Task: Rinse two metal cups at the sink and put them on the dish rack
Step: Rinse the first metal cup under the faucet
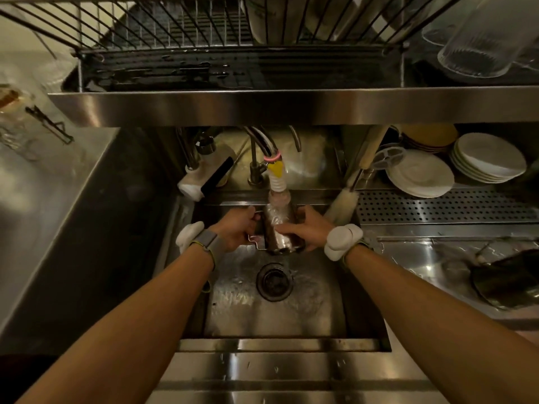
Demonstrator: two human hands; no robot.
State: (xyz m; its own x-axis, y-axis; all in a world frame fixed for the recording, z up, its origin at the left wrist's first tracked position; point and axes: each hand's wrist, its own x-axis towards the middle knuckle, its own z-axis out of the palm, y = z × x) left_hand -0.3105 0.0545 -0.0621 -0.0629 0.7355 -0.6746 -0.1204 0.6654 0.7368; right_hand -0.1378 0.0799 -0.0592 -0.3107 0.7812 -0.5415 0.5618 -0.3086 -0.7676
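A shiny metal cup (pixel 280 239) with a thin wire-like handle is held tilted over the sink (pixel 262 316), right under the tap's white nozzle (pixel 277 182). Water runs onto it. My left hand (pixel 237 228) grips the cup's handle side from the left. My right hand (pixel 306 228) wraps its fingers round the cup's body from the right. The wire dish rack (pixel 204 33) hangs above the sink at the top of the view. A second metal cup is not visible.
Clear glasses (pixel 481 42) lie on the rack's right end. White plates (pixel 420 173) stack behind a perforated drain board (pixel 443 205). A bottle brush (pixel 344 204) leans at the sink's back right. A dark cloth (pixel 507 281) lies on the right counter. The drain (pixel 274 282) sits mid-basin.
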